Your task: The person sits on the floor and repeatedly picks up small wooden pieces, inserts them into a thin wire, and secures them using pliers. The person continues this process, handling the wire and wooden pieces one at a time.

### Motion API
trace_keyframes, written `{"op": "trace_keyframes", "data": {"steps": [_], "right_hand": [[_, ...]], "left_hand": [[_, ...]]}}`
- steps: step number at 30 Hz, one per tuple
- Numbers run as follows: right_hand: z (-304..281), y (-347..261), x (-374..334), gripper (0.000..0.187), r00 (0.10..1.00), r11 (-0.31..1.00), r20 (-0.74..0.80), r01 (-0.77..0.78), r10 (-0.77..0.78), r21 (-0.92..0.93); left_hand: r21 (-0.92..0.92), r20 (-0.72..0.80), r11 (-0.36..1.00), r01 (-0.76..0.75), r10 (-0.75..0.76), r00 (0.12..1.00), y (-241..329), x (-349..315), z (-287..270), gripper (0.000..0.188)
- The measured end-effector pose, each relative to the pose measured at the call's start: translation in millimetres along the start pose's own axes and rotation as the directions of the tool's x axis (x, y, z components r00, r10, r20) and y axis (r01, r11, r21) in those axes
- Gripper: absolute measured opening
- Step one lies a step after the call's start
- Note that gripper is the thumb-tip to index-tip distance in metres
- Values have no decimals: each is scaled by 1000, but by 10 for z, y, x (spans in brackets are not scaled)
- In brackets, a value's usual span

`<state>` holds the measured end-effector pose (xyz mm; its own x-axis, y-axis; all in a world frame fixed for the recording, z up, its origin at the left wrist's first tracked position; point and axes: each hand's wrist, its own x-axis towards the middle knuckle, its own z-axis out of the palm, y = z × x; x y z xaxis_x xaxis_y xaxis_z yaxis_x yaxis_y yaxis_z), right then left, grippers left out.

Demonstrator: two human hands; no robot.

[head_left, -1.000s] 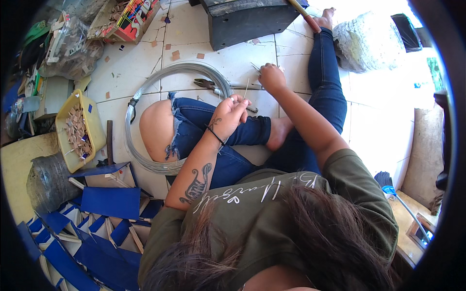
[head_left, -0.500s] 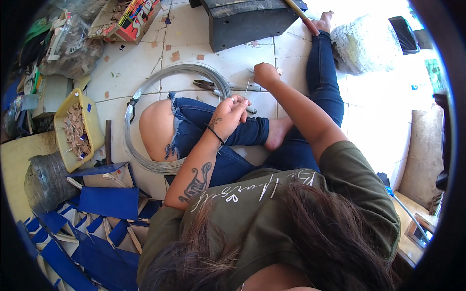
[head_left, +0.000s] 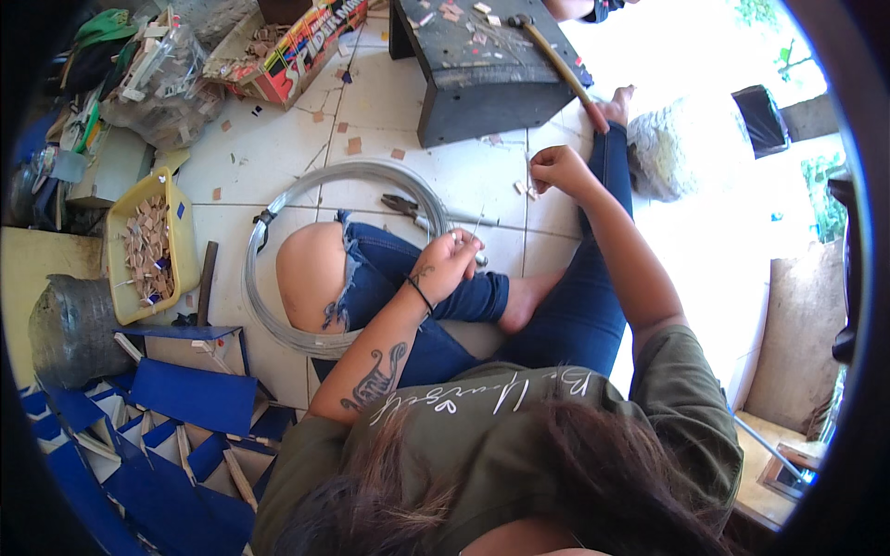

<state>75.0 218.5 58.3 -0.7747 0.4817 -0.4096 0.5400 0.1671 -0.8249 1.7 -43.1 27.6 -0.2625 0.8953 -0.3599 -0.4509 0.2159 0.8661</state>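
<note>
My left hand [head_left: 451, 255] is closed in a pinch on a thin piece of wire [head_left: 478, 228], which sticks up from the fingertips above my bent left leg. Farther right, my right hand [head_left: 560, 170] is held over the floor with its fingers curled together; what they hold, if anything, I cannot make out. Small pale pieces [head_left: 520, 188] show just below its fingertips. Around my left knee lies a large coil of grey wire [head_left: 320, 173], bound with a dark tie. Pliers [head_left: 400, 205] with dark jaws rest on the floor beside the coil, near my left hand.
A black stool [head_left: 491, 102] ahead carries a hammer [head_left: 556, 63] and small scraps. At left stand a yellow basket [head_left: 190, 250] of small wooden pieces and blue partitioned boxes [head_left: 195, 394]. A wrapped bundle [head_left: 686, 148] lies beyond my right leg. Part of another person [head_left: 570, 7] shows at the top.
My right hand has moved right and a little forward, away from my left hand. The left still pinches the wire. The view has tilted up, showing more of the stool and the hammer.
</note>
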Motion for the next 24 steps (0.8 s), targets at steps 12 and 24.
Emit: {"op": "trace_keyframes", "data": {"steps": [12,24], "right_hand": [[-693,-1657,1126,20,978,807,-32,152,-207,-571],[-767,-1657,1825,11,986,640,16,120,-166,-759]], "left_hand": [[10,-8,1000,-13,14,1000,-30,2,5,16],[-4,49,1000,-17,17,999,-1,-39,15,17]]}}
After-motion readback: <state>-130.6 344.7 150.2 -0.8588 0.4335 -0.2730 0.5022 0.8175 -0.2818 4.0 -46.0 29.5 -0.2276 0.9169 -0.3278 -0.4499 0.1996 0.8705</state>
